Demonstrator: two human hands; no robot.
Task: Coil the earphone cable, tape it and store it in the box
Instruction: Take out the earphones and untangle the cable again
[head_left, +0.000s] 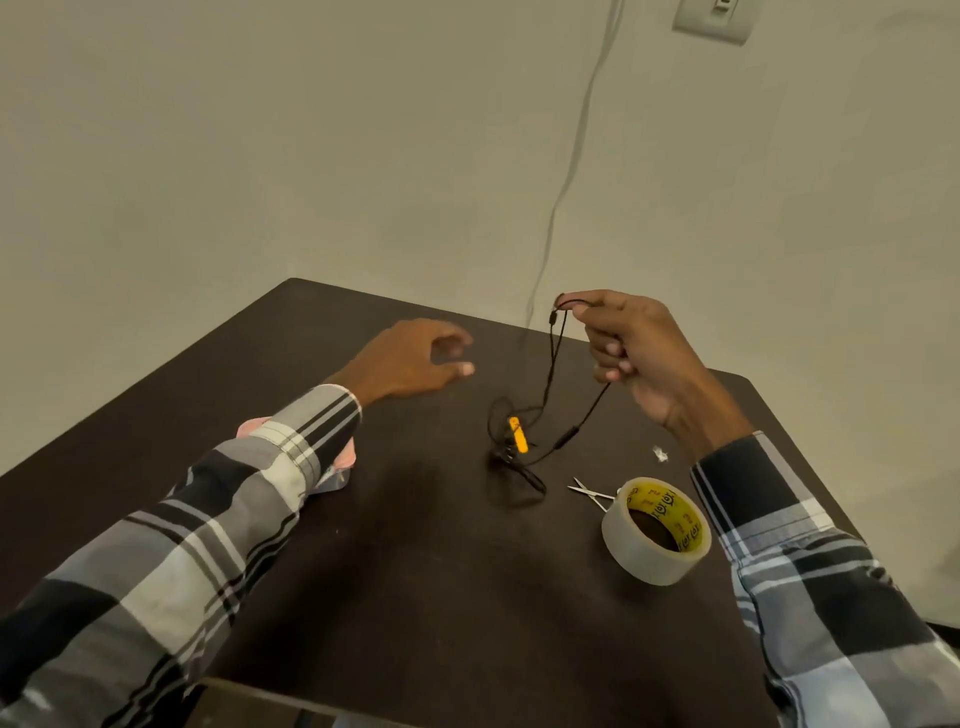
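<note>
1. Head view, right hand (636, 358): it is raised above the tabletop (405, 571), and its thumb and forefinger pinch the black earphone cable (550, 374) at the top of a loop. The other fingers (608, 358) are curled in toward the palm, and a second strand of the cable passes just beside them.

2. Head view, the cable: from the pinching fingers two strands hang down and slightly to the left. One carries a small dark inline piece (566, 439) below the curled fingers. The lower part lies in a loose tangle on the tabletop, well below and left of the right fingers.

3. Head view, a small yellow tag (518, 435) lies within that tangle, touching the cable.

4. Head view, left hand (410, 364): it hovers over the tabletop with its fingers loosely bent and spread, grasping nothing. The cable tangle is to the right of its fingertips, apart from them.

5. Head view, other things: a roll of clear tape (655, 530) with a yellow printed core lies on the tabletop below the right wrist. Small scissors (589, 491) lie just left of the roll, partly behind it. A pink and grey object (340, 465) is mostly hidden under the left plaid sleeve (208, 519); I cannot tell what it is. A pale cord (566, 171) runs down the wall behind.
</note>
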